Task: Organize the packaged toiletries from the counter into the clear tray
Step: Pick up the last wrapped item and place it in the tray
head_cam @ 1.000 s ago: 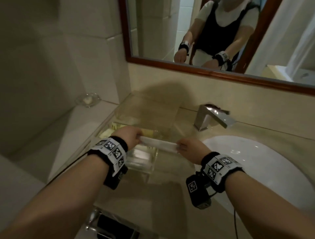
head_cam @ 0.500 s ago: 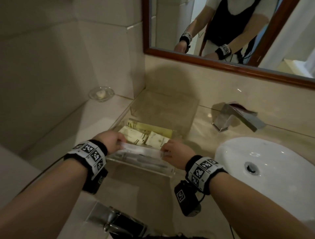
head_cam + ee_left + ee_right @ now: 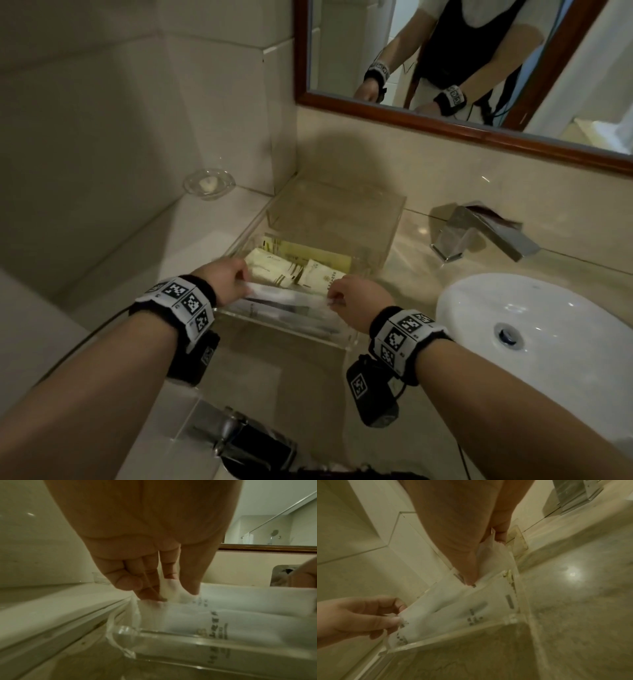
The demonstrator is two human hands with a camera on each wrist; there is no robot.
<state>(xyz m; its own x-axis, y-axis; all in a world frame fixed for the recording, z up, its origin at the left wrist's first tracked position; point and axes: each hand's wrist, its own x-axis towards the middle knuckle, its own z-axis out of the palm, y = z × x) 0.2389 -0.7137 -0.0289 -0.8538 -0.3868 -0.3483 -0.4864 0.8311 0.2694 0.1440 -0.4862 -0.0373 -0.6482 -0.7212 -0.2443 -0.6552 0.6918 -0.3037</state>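
Observation:
A clear tray (image 3: 371, 219) stands on the counter left of the sink, with several cream packets (image 3: 274, 269) lying in it. A long white packet (image 3: 287, 296) lies across the tray's near end, inside the front wall. My left hand (image 3: 227, 277) pinches its left end (image 3: 173, 591) between thumb and fingers. My right hand (image 3: 356, 296) pinches its right end (image 3: 489, 550). Dark print runs across the white packet (image 3: 453, 609). The tray's front wall (image 3: 214, 642) shows just below the packet in the left wrist view.
A white sink (image 3: 534, 325) lies to the right, with a chrome faucet (image 3: 479, 236) behind it. A small glass soap dish (image 3: 209, 183) sits on the ledge at the far left. A framed mirror (image 3: 462, 68) hangs above. Bare counter (image 3: 291, 370) lies before the tray.
Both hands carried the white packet from above the tray's near edge down into the tray's near end. The head view has shifted closer and to the left.

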